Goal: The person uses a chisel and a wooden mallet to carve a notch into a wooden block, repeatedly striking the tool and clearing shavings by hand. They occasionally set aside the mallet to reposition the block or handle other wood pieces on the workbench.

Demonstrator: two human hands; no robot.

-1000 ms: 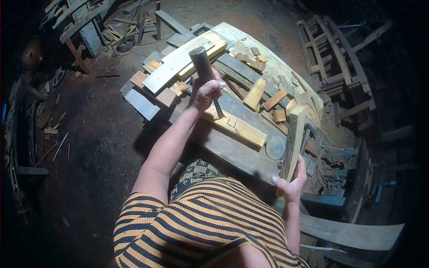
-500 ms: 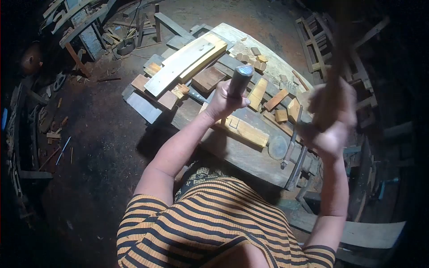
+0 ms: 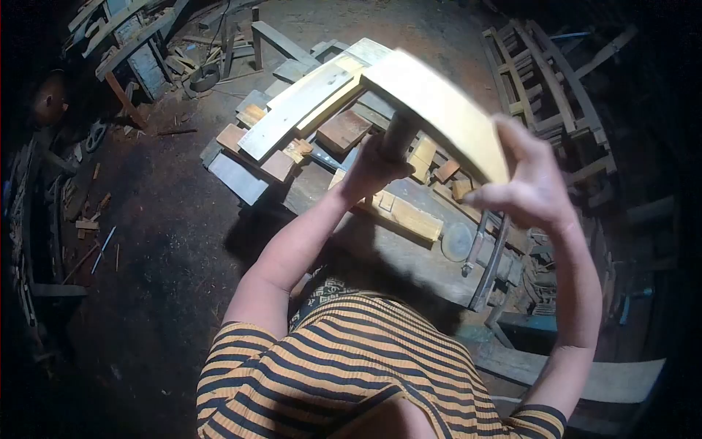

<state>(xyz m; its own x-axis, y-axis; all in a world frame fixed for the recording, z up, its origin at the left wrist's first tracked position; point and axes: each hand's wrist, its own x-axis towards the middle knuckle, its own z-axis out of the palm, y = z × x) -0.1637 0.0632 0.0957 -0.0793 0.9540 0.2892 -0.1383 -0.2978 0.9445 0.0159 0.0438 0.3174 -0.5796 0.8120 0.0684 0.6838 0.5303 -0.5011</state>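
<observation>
My left hand (image 3: 371,167) is closed around the upright handle of a chisel (image 3: 400,133). Below that fist lies a yellowish wood piece (image 3: 409,219) with a small rectangular outline near the chisel. In my right hand (image 3: 537,179) is the right end of a thick pale wooden board (image 3: 439,91), its fingers and thumb on either side. The board's left part overlaps the top of the chisel handle in this view and hides it. Small wood blocks (image 3: 344,130) lie on the bench beyond my left hand.
The workbench (image 3: 409,267) carries a long pale plank (image 3: 292,110), a round grey disc (image 3: 458,241) and a long dark metal bar (image 3: 490,267) near its right end. Slatted wood frames (image 3: 515,73) stand at right; scrap wood (image 3: 86,222) litters the floor at left.
My right hand has swung the board down from a raised, upright position to lie across the chisel's top. My left hand keeps its grip in nearly the same place.
</observation>
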